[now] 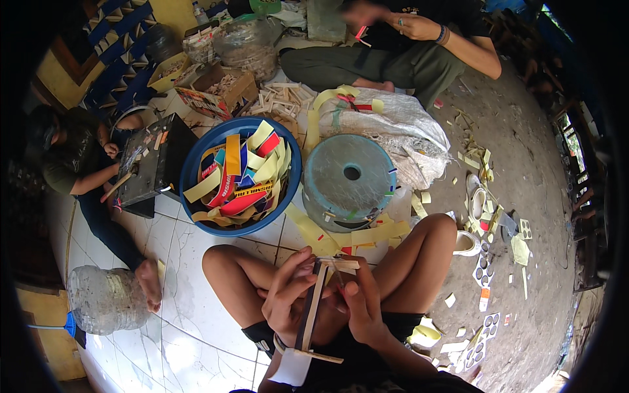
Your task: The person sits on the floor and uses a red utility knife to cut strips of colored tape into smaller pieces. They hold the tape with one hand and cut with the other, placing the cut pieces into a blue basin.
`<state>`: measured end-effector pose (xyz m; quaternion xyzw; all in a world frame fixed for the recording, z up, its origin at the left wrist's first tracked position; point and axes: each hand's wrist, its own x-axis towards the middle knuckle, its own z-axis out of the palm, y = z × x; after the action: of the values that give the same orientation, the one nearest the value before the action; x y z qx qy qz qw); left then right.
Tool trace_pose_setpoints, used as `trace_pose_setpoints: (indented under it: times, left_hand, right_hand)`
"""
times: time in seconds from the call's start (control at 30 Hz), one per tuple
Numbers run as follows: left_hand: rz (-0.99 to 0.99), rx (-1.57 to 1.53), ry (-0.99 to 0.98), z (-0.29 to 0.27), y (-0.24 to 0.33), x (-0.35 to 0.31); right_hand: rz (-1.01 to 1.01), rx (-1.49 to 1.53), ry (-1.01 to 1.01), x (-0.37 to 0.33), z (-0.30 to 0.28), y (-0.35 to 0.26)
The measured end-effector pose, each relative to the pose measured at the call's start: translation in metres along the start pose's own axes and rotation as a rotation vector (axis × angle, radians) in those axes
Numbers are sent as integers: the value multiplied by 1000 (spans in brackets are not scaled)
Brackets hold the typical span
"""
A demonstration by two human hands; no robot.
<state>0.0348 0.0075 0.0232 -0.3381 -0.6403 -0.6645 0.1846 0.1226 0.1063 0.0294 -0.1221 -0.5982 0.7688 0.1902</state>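
Between my crossed legs I hold a small frame of wooden sticks (313, 306). It has a long pale stick with a dark strip along it, short crosspieces at both ends, and a white flap at the near end. My left hand (287, 301) is closed around the frame's long side, fingers near its far end. My right hand (364, 306) is closed at the right end of the far crosspiece, thumb bent toward it. A thin reddish thing shows beside the right thumb; its kind I cannot make out.
Ahead stands a blue basin (186, 206) of coloured paper strips, beside a round grey-blue drum (327, 170) and a white sack (400, 131). One person sits across from me; another works at a black box (154, 154) on the left. Scraps and white shoes (466, 243) lie on the right.
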Motion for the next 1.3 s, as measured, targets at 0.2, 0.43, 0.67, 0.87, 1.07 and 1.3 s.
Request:
trace_pose_setpoints:
  times: [0.2, 0.43, 0.67, 0.87, 1.07, 1.3]
  left_hand:
    - [-151, -165, -32, -2, 1, -1]
    - [-282, -376, -88, -2, 1, -4]
    - [-320, -249, -120, -1, 7, -5]
    - [-392, -436, -83, 0, -4, -12]
    - [-307, -240, -85, -4, -13, -24]
    - [-204, -162, 9, -5, -36, -45]
  right_hand:
    - [-26, 273, 91, 5, -4, 0]
    - [49, -72, 190, 17, -17, -12]
    - [-14, -166, 265, 17, -13, -10]
    - [11, -152, 307, 14, -9, -11]
    - [138, 29, 322, 8, -3, -7]
    - [206, 53, 233, 1, -11, -9]
